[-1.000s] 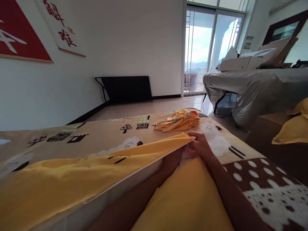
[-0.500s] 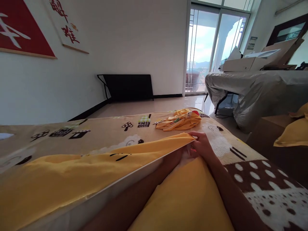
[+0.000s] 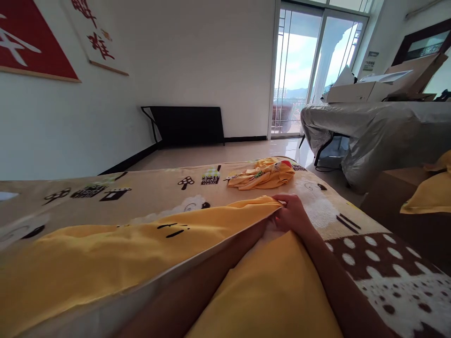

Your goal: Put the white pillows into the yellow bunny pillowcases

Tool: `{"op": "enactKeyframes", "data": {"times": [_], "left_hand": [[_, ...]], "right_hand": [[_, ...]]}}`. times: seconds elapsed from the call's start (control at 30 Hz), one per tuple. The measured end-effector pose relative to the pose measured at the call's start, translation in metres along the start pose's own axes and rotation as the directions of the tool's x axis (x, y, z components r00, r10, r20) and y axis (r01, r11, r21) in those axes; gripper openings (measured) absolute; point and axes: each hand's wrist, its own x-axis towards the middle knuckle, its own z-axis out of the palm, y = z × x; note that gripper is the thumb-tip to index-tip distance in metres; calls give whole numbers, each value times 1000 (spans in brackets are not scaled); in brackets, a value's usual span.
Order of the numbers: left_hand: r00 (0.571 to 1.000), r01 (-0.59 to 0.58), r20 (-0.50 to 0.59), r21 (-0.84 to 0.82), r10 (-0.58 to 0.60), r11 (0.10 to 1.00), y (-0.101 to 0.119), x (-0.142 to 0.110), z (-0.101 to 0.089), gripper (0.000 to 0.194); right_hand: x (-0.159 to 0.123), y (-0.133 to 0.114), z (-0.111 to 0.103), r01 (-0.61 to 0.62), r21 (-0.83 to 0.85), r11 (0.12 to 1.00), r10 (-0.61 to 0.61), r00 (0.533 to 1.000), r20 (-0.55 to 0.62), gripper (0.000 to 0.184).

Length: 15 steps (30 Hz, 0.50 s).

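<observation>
A yellow cover (image 3: 105,265) spreads over the near part of the patterned blanket (image 3: 158,197). The right hand (image 3: 293,213) pinches the cover's edge; the left forearm (image 3: 211,277) runs inside, the left hand too hidden to tell its grip. A crumpled orange cloth (image 3: 262,177) lies on the blanket's far side. Right of the blanket stand a cardboard box (image 3: 385,199) and a plastic-draped table (image 3: 373,124).

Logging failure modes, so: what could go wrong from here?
1. The right hand pinches the yellow cloth by its edge; the grip might slip.
2. The left forearm runs between that cloth and the yellow fabric nearest the camera, its fingers not clearly visible; a snag could go unnoticed.
3. The crumpled cloth lies just beyond on the blanket; a wide sweep might catch it.
</observation>
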Motion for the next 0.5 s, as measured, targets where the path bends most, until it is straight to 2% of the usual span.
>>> {"op": "enactKeyframes", "data": {"times": [0.13,0.23,0.33,0.5], "left_hand": [[999,-34,27,66,32,997,-3,5,-1,30],[998,-53,41,129,49,990,-3,8,-1,27],[998,-53,43,170,46,984,-8,12,-1,27],[999,-26,41,199,19,980,-23,15,-4,28]], "right_hand": [[2,3,-3,21,-119,993,-31,996,-84,32],[4,6,-6,-39,-231,972,12,993,-116,24],[5,8,-6,-81,-178,981,87,996,28,15],[1,7,-4,-97,67,993,74,955,286,13]]}}
